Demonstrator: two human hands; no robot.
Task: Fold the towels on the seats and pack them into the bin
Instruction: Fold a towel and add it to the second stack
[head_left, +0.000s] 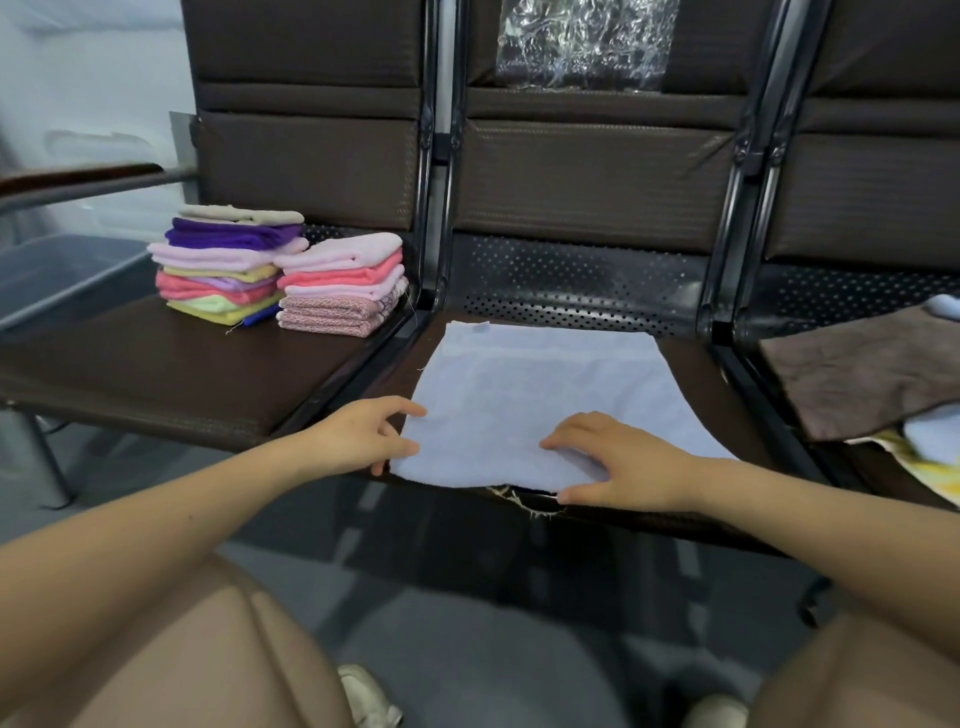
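Pale blue towel (540, 395) flat on middle seat (727, 395).
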